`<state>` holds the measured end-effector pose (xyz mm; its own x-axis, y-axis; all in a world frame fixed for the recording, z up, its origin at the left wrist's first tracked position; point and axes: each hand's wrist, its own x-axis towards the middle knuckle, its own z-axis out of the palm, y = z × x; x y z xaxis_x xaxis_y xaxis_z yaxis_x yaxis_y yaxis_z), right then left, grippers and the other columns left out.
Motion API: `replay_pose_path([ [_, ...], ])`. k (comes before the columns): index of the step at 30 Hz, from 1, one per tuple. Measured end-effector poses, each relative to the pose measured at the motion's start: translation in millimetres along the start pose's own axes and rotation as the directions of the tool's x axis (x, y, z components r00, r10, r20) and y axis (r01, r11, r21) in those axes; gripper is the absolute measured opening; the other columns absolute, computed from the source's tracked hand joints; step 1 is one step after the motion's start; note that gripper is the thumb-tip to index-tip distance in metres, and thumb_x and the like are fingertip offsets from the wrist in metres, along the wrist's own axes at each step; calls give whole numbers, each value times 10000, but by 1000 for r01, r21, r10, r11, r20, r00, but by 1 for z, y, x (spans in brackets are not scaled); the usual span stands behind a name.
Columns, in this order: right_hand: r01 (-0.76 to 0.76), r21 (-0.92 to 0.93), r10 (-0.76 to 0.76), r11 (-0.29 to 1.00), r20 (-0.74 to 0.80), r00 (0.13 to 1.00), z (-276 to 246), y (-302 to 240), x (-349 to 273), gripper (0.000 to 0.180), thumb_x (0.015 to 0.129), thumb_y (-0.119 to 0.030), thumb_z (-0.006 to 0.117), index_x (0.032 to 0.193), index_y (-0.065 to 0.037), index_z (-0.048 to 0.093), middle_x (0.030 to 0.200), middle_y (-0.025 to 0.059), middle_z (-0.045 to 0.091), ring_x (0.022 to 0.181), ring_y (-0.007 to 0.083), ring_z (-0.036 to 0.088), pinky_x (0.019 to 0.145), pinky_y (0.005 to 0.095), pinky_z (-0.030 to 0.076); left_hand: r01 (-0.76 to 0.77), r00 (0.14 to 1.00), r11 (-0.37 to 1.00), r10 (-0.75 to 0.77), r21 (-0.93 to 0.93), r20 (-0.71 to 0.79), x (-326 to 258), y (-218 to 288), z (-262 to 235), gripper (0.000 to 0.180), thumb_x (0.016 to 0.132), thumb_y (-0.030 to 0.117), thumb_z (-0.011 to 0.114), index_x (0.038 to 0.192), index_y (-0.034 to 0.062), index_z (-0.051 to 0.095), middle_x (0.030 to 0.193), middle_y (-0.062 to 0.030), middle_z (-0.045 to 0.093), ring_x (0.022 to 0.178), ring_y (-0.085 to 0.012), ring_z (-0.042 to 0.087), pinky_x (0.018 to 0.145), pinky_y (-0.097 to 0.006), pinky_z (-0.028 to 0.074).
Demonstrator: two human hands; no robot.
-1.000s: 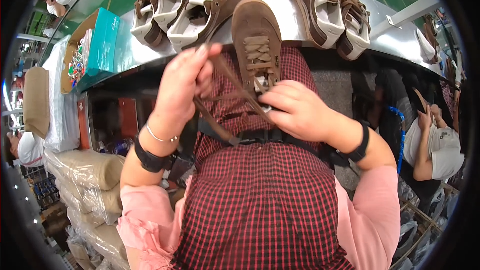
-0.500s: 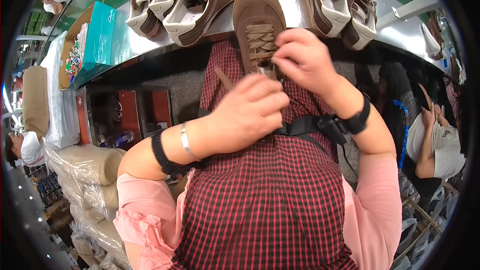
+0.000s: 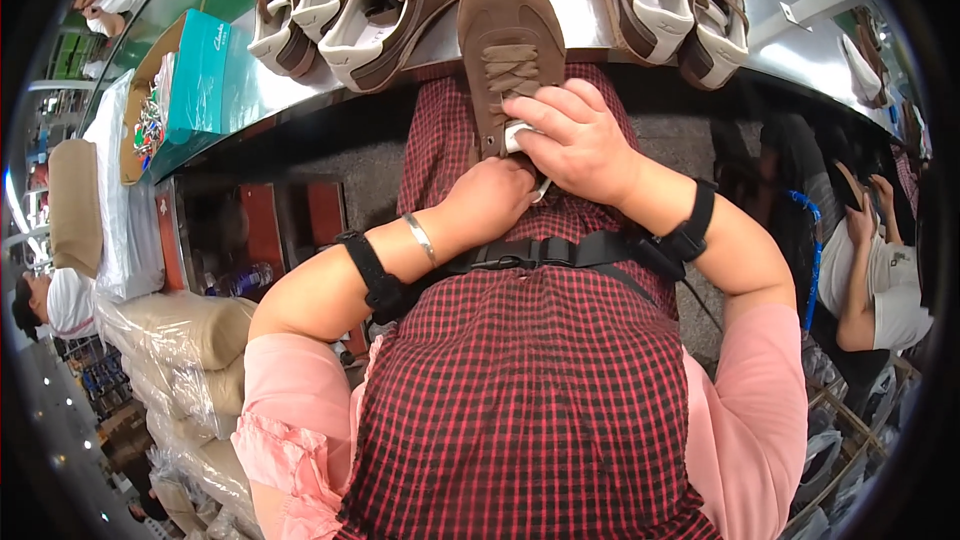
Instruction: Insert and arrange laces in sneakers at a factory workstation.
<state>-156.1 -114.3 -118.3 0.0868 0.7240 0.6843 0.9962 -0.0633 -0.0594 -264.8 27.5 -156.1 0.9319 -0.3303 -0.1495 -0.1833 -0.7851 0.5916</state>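
A brown suede sneaker (image 3: 512, 25) leans toe-up against the bench's near edge, its heel end toward my lap. Flat brown laces (image 3: 511, 75) cross its upper. My right hand (image 3: 582, 140) is closed over the shoe's opening, fingers curled by the top of the lacing and the white tongue lining. Lower down, my left hand (image 3: 488, 198) is closed at the heel end, its fingertips tucked under my right hand. What exactly those fingertips pinch is hidden.
Several brown-and-white sneakers stand on the metal bench (image 3: 240, 65), including a left one (image 3: 385, 25) and a right one (image 3: 650, 10). A teal box (image 3: 195, 70) of small colourful items sits at left. Plastic-wrapped tan rolls (image 3: 190, 330) are stacked beside me. Another person (image 3: 870, 270) works at right.
My left hand has moved down from the shoe's tongue to its heel end. My right hand has dropped from the side of the lacing to the opening. The shoe has shifted slightly left.
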Motion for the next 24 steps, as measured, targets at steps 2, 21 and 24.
replay_pose_path([
  [2,36,63,-43,997,117,992,-6,-7,-2,131,632,-143,620,747,-80,618,1002,50,586,839,207,571,758,370,463,56,995,997,-60,52,76,8,-2,11,174,835,171,571,933,38,624,984,-177,623,855,-396,603,722,-471,493],
  [21,-414,352,491,840,-165,856,3,104,41,219,726,-26,723,930,-28,643,971,96,592,829,225,590,669,303,494,-80,885,957,198,280,-421,88,29,-126,381,798,334,635,923,-25,634,930,-186,615,877,-346,580,800,-419,484],
  [24,-362,346,450,866,-219,866,-1,105,50,201,713,-43,726,894,-42,640,921,97,599,837,270,586,725,348,488,-95,973,975,133,201,-188,75,38,-145,452,838,372,590,1033,-36,602,1062,-207,597,1020,-377,554,872,-436,454],
])
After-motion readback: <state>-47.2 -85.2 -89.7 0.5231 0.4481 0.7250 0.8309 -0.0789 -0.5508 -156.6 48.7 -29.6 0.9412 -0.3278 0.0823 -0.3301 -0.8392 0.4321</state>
